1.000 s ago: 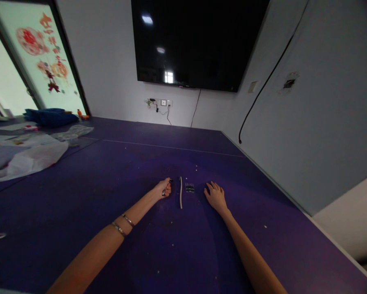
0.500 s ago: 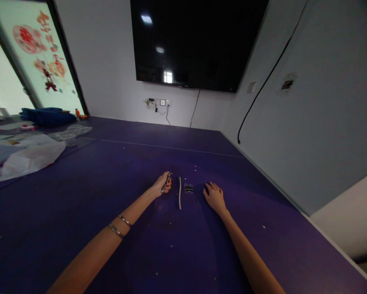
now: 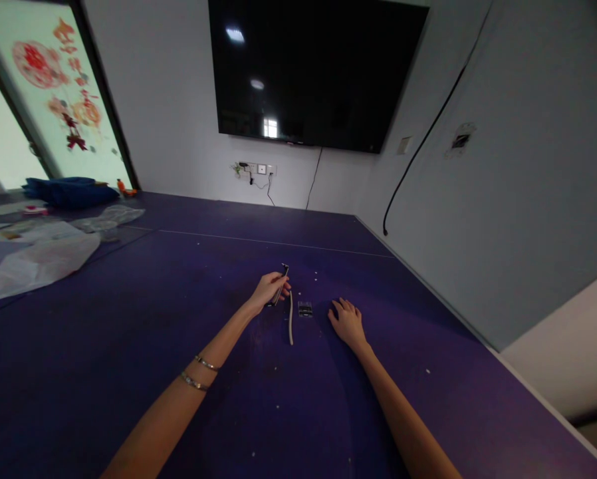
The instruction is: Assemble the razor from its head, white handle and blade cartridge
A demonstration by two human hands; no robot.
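Observation:
My left hand is closed round a slim dark tool with a small projecting tip at its far end; its exact kind is too small to tell. Just to the right of those fingers, a short off-white length of cable lies on the purple surface, its upper end close to the fingertips. Beside the cable sits a small dark rectangular piece that looks clear at its edges. My right hand rests palm down to the right of that piece, fingers slightly bent and apart, holding nothing.
Tiny white scraps dot the purple surface. Plastic sheeting and a dark blue cloth bundle lie at the far left. A black cable hangs down the right wall. A large television hangs on the wall ahead.
My left hand has moved slightly forward and right with the tool, closer to the cable's upper end, and turned more palm down. My right hand stays in place.

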